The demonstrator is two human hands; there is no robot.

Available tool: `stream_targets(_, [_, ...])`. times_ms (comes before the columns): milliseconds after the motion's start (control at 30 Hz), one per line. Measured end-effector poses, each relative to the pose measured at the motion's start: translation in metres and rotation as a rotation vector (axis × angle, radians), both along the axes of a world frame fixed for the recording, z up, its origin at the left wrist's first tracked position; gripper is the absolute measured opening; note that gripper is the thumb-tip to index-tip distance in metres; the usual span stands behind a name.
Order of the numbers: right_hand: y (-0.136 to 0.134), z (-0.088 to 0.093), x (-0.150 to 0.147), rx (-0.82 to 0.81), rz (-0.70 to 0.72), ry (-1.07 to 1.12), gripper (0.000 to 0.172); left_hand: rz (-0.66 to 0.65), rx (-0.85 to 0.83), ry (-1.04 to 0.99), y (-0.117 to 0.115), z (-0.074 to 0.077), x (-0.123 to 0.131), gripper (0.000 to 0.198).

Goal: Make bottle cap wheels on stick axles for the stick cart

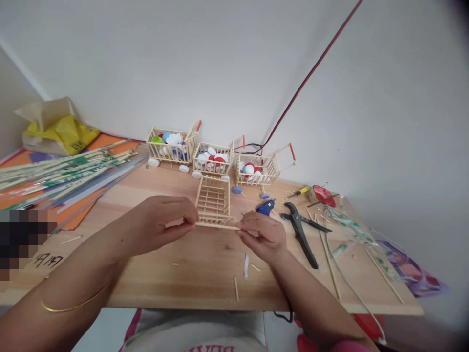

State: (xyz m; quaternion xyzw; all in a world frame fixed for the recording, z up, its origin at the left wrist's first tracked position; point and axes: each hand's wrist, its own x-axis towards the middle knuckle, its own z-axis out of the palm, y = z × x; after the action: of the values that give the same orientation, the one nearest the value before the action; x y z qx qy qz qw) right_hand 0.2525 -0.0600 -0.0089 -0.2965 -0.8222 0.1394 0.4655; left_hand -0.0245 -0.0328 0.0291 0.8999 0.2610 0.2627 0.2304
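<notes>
A small frame of thin wooden sticks [213, 199], shaped like an open cart body, lies on the wooden table [154, 274] in front of me. My left hand [161, 222] pinches the left end of a thin stick [217, 226] laid along the frame's near edge. My right hand [264, 234] pinches the stick's right end. Both hands are closed on it, fingertips close to the frame.
Three finished stick carts [214, 159] filled with coloured bottle caps stand along the wall. A blue glue gun [266, 207], black pliers [302, 230] and a red-topped tin [322, 194] lie to the right. Wrapped stick bundles [66, 168] and a yellow bag [62, 132] lie left. Stick offcuts [236, 287] litter the near edge.
</notes>
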Motion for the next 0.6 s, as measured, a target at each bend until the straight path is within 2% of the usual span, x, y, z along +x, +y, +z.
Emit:
stream_targets(200, [0.0009,0.0011,-0.0006,0.086,0.006,-0.016,0.024,0.010,0.052,-0.024,-0.0001,0.0010,0.0007,0.009])
stream_targets(333, [0.0015,-0.0014,0.0030,0.029,0.017,-0.030,0.023,-0.025,0.025,-0.042,0.0018,0.0032,-0.0012,0.009])
stream_targets(467, [0.0011,-0.0031,0.0050,-0.042,0.025,-0.031,0.036,-0.070,-0.025,-0.079,0.0044,0.0055,-0.0030,0.010])
stream_targets(600, [0.0002,-0.0045,0.0034,-0.042,-0.003,-0.028,0.024,-0.061,-0.049,-0.079,0.0046,0.0069,-0.0026,0.010])
